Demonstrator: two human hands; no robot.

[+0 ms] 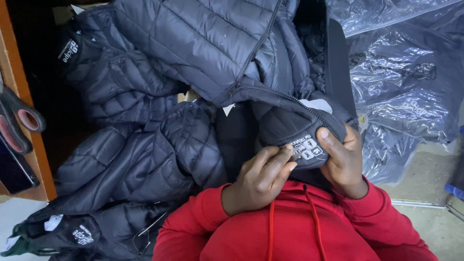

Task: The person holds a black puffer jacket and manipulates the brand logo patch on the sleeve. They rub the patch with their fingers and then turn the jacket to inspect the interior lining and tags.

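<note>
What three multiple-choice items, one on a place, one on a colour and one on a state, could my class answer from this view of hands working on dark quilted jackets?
1. Where do the scissors lie?
A. At the left edge of the view
B. On the plastic bags
C. In the right hand

2. What colour are the sleeves of the person at work?
A. Blue
B. Red
C. Grey

3. How is the zipper of the top jacket?
A. Torn out
B. Hidden under a bag
C. Closed along its visible length

Answers:
1 A: the red-lined handles show beside the wooden frame at the left.
2 B: both sleeves are red, and the left hand and right hand pinch the jacket's printed patch.
3 C: its teeth run joined down the front.
</note>
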